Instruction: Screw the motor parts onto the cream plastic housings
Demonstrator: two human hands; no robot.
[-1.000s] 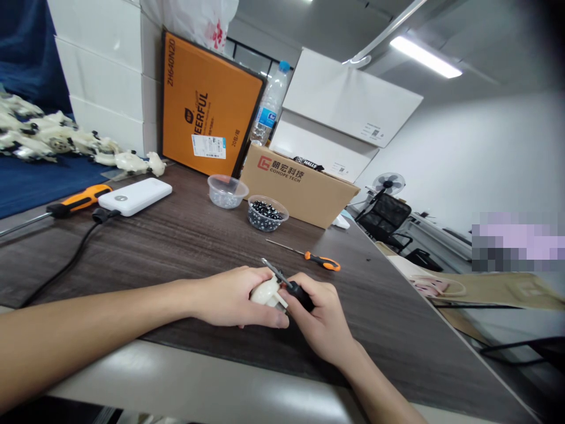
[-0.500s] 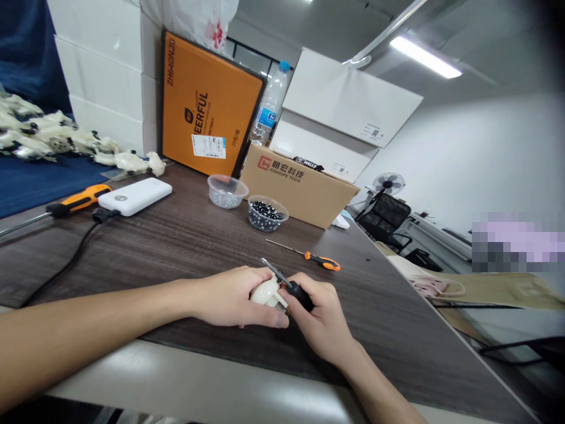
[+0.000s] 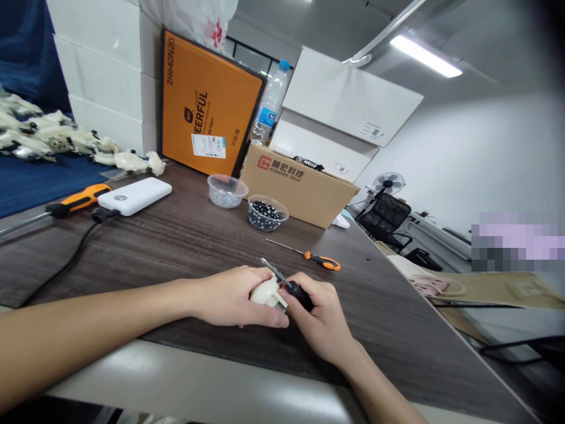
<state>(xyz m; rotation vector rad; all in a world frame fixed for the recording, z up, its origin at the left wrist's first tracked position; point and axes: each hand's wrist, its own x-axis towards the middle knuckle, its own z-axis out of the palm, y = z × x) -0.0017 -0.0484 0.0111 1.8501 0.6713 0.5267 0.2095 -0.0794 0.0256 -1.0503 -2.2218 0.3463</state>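
Head camera looking down: the small white plastic part (image 3: 265, 292) sat between my hands, over the dark wood-grain bench (image 3: 132, 253) and close to its near edge. My left hand (image 3: 229, 297) was clenched around it from the left, fingers curled over its body. My right hand (image 3: 318, 318) came in from the other side, fingers closed around a black-handled screwdriver (image 3: 301, 296), and was the nearer hand to the part's notched end. The steel shaft (image 3: 274, 272) ran up and left across the top of the part, its tip pointing toward the far side of the bench. I could not tell whether it touched the part. The part's long axis lay roughly left to right across me, with the notched end pointing toward my right hand.

Just beyond my right hand lay an orange-handled screwdriver (image 3: 322, 262). Farther toward the bench's far edge stood a clear tub of small silver parts (image 3: 227, 194), a clear tub of dark balls (image 3: 266, 215) and a cardboard box (image 3: 295, 188). Toward the far left corner lay a white power bank (image 3: 135, 196).
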